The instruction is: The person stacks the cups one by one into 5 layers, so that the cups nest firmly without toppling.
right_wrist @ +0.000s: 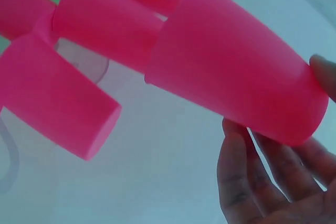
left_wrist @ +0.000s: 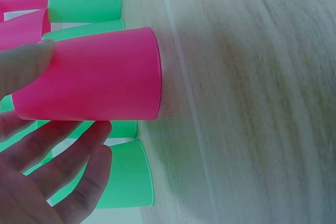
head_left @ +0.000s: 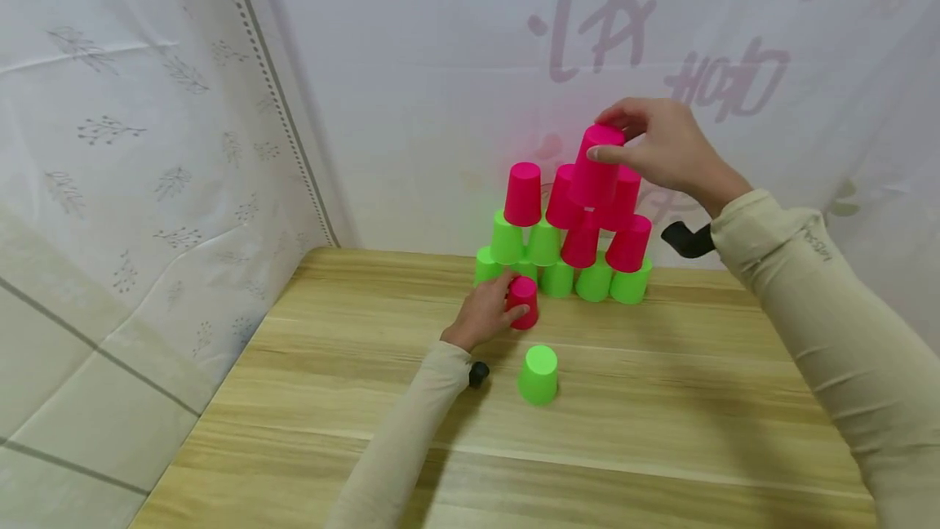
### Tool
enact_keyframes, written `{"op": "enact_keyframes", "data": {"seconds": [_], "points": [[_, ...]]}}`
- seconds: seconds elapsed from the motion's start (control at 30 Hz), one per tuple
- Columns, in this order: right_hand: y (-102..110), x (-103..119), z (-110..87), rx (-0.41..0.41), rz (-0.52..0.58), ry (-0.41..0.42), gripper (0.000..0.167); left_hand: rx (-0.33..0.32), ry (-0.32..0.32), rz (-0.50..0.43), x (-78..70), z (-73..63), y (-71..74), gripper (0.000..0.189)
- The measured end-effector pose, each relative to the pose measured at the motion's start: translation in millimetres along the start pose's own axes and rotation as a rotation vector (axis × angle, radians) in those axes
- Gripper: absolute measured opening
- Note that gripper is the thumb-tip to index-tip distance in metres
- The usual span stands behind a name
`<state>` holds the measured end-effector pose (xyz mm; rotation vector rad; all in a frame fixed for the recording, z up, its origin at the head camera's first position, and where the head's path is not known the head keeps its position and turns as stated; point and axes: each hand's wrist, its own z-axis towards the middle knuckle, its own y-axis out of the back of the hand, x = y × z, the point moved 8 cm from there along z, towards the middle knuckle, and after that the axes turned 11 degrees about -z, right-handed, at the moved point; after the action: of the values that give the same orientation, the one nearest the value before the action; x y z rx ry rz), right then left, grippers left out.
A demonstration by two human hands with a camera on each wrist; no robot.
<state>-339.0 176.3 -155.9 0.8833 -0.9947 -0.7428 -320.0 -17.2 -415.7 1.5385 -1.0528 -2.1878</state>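
Observation:
My right hand [head_left: 664,141] pinches an upside-down pink cup [head_left: 598,162] near its closed end, between thumb and fingers. That cup is at the top right of a stacked cup wall, in front of the upper pink cups; whether it touches them, I cannot tell. Green cups [head_left: 630,282] form the wall's bottom row. Above them stand two green cups [head_left: 507,237] and two pink cups [head_left: 628,243], then a third row of pink cups [head_left: 524,194]. Low in front of the wall, my left hand [head_left: 481,313] grips another upside-down pink cup [left_wrist: 100,80] at or just above the table.
A single green cup [head_left: 539,375] stands upside down on the wooden table [head_left: 308,398], nearer me than the wall. Behind the table hangs a pale printed cloth [head_left: 411,104]. Another patterned cloth [head_left: 147,145] hangs along the left side.

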Motion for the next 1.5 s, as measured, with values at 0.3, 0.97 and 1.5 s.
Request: {"op": "enact_keyframes", "data": {"seconds": [0.3,0.97,1.5], "points": [[7,-16,24.5,-0.038,-0.067,-0.086,0.057,0.008,0.009,0.014,2.0,1.3,-1.0,0.048],[-6,-28,35.0,0.009,-0.071,-0.15,0.063,0.014,-0.065,0.137,-18.4,-5.1,15.5,0.051],[-10,-27,5.6,-0.143,-0.069,-0.075,0.079,0.078,-0.237,0.132,-84.1,-7.3,69.8,0.054]]}}
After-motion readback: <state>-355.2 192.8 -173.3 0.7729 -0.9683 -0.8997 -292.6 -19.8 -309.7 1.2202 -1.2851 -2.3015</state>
